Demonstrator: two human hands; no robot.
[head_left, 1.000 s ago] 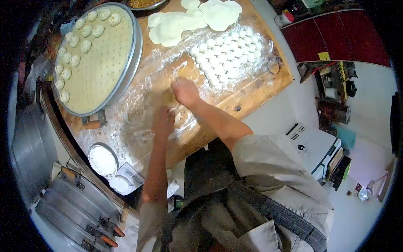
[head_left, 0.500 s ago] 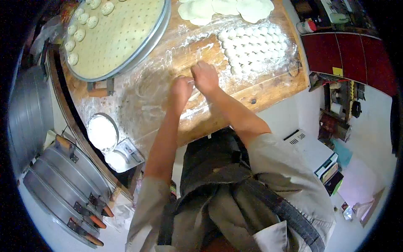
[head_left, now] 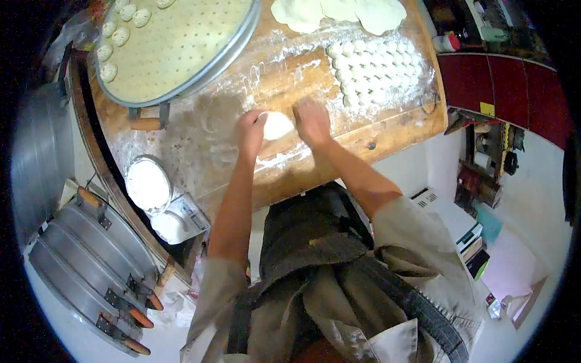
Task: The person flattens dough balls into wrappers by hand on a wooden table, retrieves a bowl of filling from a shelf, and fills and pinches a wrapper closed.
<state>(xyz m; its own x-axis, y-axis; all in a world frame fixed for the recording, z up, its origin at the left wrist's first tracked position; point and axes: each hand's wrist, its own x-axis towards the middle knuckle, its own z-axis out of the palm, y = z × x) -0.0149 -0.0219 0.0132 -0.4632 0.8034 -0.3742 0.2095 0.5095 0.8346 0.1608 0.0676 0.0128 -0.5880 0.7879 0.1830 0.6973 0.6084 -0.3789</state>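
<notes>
On the floured wooden board a flat round of white dough (head_left: pixel 278 126) lies between my hands. My left hand (head_left: pixel 250 132) pinches its left edge with thumb and fingers. Just off its right side, my right hand (head_left: pixel 313 123) is closed, fingers curled down toward the board. Whatever that hand may hold is hidden beneath it. Beyond it, rows of small dough pieces (head_left: pixel 375 71) lie dusted with flour. Several thin dough rounds (head_left: pixel 380 15) overlap at the far edge.
A large round steamer (head_left: pixel 181 54) with pleated buns (head_left: pixel 120 36) along its left side stands at far left. A flour bowl (head_left: pixel 147 184) and a small white scale (head_left: pixel 192 213) sit at near left. Stacked metal steamers (head_left: pixel 91 260) stand below, with wooden handles.
My hands have moved apart, the right one going rightward, and the dough round now shows flat between them. The whole view has shifted slightly.
</notes>
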